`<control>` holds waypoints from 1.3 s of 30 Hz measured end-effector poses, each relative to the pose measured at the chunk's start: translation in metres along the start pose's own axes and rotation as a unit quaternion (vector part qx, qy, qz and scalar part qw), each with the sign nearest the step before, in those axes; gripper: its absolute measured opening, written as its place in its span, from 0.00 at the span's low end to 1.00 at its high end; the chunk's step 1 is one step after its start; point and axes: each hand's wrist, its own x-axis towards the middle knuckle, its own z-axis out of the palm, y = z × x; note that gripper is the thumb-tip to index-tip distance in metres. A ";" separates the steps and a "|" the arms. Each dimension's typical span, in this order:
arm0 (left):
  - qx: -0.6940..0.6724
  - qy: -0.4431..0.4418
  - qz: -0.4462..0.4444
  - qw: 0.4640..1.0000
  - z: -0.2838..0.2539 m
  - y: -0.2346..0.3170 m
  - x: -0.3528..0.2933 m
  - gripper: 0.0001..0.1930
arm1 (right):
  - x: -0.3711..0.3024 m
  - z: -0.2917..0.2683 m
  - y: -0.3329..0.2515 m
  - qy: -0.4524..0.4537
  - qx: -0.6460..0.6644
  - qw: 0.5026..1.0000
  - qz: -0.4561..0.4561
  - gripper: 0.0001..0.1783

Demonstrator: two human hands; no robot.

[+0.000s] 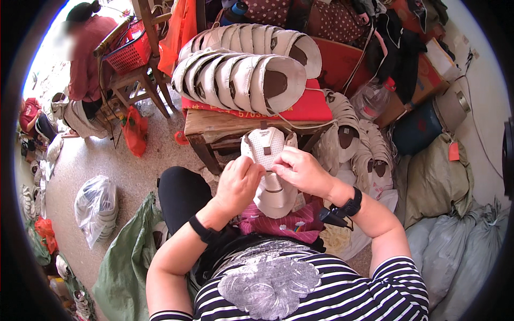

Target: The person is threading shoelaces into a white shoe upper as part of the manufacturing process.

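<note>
A white shoe upper [276, 201] with a perforated tongue and a small brown tag stands over my lap, its toe end toward me. My left hand [240, 181] pinches its left side near the middle with fingers closed. From the other side, my right hand [302, 170] presses thumb and fingertips together on it close to the tongue's base. Whether a thread or needle is between the fingertips is too small to tell. A maroon patterned cloth [284, 223] lies beneath the upper on my lap.
Just ahead, nested white uppers [230, 80] lie in two rows on a red box [313, 109] atop a wooden stool [206, 128]. More stacked uppers [345, 134] stand at the right, near filled sacks [441, 182]. A bagged bundle [96, 208] sits on the left floor; another person [91, 53] sits far left.
</note>
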 end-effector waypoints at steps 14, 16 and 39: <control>0.213 0.426 -0.636 0.608 -0.331 -0.306 -0.422 0.10 | -0.128 -0.043 0.115 -0.114 0.026 0.974 0.196 0.13; -0.304 0.503 -0.641 0.495 -0.330 -0.305 -0.443 0.11 | -0.161 -0.040 0.147 -0.080 -0.212 0.964 0.142 0.13; -0.531 -0.002 -0.405 0.744 0.019 -0.005 -0.030 0.07 | -0.386 -0.030 0.315 0.490 0.316 0.554 0.595 0.11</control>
